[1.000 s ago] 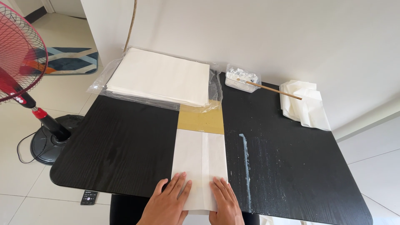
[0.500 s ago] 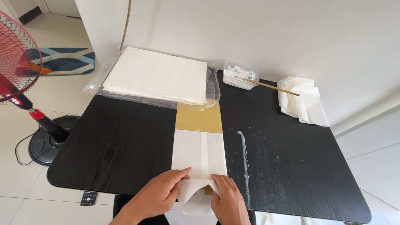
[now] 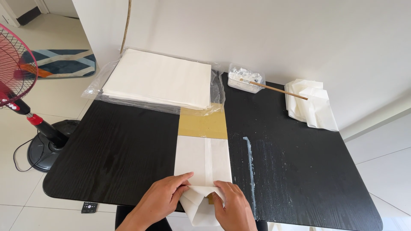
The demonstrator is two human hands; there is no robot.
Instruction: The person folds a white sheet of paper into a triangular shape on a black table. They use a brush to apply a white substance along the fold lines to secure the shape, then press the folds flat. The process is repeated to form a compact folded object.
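Note:
A long white folded paper (image 3: 204, 160) lies on the black table (image 3: 115, 154) over a tan cardboard strip (image 3: 204, 124). My left hand (image 3: 165, 199) and my right hand (image 3: 231, 204) press on its near end, where the paper is folded up into an opened flap (image 3: 198, 201). The fingers of both hands pinch the crease of that flap. A bit of tan cardboard shows between my hands.
A stack of white sheets on clear plastic (image 3: 160, 79) lies at the back left. A small tub of white paste (image 3: 245, 78) with a stick brush (image 3: 274, 88) and a pile of folded white paper (image 3: 311, 106) stand at the back right. A red fan (image 3: 17, 72) stands left. A glue streak (image 3: 249, 158) marks the table.
The hands went from lying flat on the paper's near end to lifting and folding it up into an opened flap.

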